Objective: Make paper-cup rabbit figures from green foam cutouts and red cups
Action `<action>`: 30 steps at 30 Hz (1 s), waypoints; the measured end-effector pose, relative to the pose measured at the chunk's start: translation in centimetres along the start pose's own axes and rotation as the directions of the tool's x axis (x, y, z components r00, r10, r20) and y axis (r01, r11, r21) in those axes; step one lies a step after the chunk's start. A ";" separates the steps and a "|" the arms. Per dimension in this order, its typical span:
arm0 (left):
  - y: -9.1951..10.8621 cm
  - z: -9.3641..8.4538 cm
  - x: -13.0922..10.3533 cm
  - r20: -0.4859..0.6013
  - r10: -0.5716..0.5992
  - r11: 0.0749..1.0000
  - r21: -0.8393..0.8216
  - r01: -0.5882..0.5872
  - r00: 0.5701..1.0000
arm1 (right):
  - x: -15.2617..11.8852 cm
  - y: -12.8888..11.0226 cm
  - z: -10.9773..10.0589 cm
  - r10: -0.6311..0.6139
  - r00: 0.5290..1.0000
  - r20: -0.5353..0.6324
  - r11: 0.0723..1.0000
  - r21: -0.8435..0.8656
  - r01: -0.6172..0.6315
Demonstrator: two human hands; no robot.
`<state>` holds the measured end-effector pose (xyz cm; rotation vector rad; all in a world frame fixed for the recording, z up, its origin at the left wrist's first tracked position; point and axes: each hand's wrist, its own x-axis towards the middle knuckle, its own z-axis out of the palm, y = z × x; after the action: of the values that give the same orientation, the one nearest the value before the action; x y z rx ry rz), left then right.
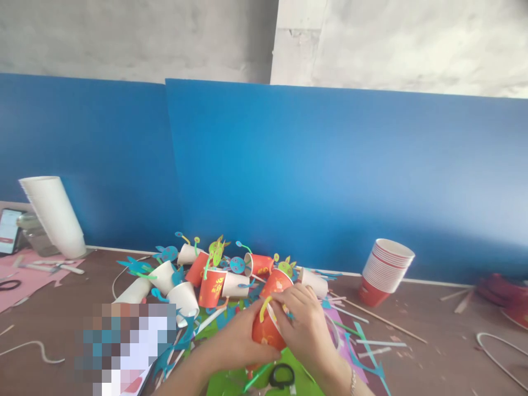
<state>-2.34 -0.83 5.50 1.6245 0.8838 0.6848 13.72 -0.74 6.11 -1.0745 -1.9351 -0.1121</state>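
A red paper cup (269, 333) with a yellow pattern is held over the green sheet. My left hand (233, 342) is closed around its left side. A curved yellow strip (263, 311) lies against the cup's upper part. My right hand (307, 324) has its fingers bent and pressed at the cup and the strip's upper end; the fingertips are partly hidden. Just behind stands another red paper cup (275, 280). Below the hands, black-handled scissors (282, 376) rest on the green paper (225, 385).
Several white cups (183, 300) and red cups (212, 289) with paper cutouts crowd the back. Stacked cups stand at left (53, 217) and right (386, 269). A blue partition (330, 165) closes off the back. A wooden stick (383, 319), straws and paper scraps lie at right; a partly blurred phone (150, 341) at left.
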 end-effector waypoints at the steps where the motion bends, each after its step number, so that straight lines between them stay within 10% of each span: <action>1: 0.0 0.1 0.0 -0.011 0.005 1.000 -0.020 -0.005 1.000 | -0.1 -0.1 0.2 0.050 0.999 0.003 0.998 0.037 -0.050; 15: -0.1 0.6 0.3 -0.043 0.031 0.999 -0.026 -0.032 0.999 | -0.5 -0.8 -0.6 0.077 0.994 0.080 0.995 0.052 -0.082; 23: -1.4 -0.6 1.0 -0.253 -0.107 0.890 -0.456 -0.021 0.962 | -0.4 0.6 -1.8 0.177 0.984 0.001 0.984 0.017 -0.177; 30: -1.5 -1.4 1.1 -0.294 -0.155 0.699 -0.707 -0.106 0.943 | 0.2 1.7 -2.5 0.391 0.893 0.224 0.920 -0.060 -0.388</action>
<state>-3.17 1.06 4.36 0.7884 0.7295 1.1447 16.55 -0.69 7.15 -1.5208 -1.8789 0.2345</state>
